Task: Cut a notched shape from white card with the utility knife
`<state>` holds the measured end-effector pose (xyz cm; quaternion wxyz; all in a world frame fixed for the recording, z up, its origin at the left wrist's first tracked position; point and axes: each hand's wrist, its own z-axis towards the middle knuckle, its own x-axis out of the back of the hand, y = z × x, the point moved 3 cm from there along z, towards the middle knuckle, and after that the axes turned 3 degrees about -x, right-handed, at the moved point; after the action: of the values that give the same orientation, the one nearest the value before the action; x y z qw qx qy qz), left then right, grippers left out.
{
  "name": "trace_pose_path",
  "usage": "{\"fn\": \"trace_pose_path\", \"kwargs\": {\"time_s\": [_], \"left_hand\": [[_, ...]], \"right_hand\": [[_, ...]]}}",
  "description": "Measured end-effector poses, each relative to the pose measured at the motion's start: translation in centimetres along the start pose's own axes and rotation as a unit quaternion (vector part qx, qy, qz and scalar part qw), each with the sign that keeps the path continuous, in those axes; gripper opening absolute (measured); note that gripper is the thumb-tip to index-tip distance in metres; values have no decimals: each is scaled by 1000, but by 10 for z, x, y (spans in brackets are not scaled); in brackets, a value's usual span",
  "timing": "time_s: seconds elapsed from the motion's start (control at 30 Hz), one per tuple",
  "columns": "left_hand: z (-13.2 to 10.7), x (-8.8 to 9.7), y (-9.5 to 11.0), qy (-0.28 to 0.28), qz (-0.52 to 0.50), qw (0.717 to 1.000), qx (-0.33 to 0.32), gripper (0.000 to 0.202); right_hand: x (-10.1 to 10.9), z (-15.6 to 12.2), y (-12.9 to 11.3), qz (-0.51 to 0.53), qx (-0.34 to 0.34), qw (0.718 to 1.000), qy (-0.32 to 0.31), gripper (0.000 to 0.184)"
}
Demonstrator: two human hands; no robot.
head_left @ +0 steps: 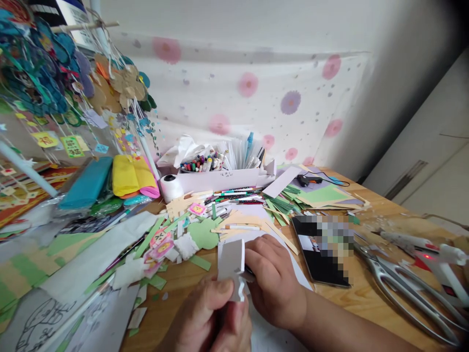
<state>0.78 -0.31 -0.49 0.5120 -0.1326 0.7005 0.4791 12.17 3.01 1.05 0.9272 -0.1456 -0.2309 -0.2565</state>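
Over the wooden counter (172, 293), the left hand (208, 313) pinches a ragged-edged rectangular white slab (230, 256), probably light, fragile, best held by its faces; the right hand (273, 278) curls, grip unclear.

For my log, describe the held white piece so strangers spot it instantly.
Start at the brown wooden table. Bottom-centre, the left hand pinches a white rectangular foam-like piece, its jagged lower-right edge setting it apart from the crumpled white scraps beyond.
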Motion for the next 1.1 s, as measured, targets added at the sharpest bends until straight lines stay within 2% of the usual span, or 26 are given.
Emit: {"fn": "trace_pose_path", "kwargs": {"time_s": [0.13,0.2,0.27,0.33,0.4,0.5,0.73,0.9,1.1], "left_hand": [[4,4,19,96,0,993,-62,31],[5,6,27,129,18,988,-85,30],[6,7,30,123,65,988,-66,34],[6,8,27,100,103,989,-41,36],[6,10,25,89,115,989,-35,37],[5,11,23,79,111,990,-35,37],[5,7,22,46,129,990,-22,44],[5,7,22,25,130,991,10,47],[5,6,23,46,129,990,23,43]], "right_hand": [[13,0,0,62,-17,997,38,25],[20,0,3,122,-54,990,48,20],[22,1,7,197,-105,975,8,19],[21,2,11,264,-142,952,-58,23],[19,4,13,291,-151,937,-118,24],[18,8,10,273,-131,939,-165,25],[17,13,5,230,-100,952,-178,24],[18,11,2,209,-86,958,-175,19],[16,11,3,182,-85,956,-212,17]]}}
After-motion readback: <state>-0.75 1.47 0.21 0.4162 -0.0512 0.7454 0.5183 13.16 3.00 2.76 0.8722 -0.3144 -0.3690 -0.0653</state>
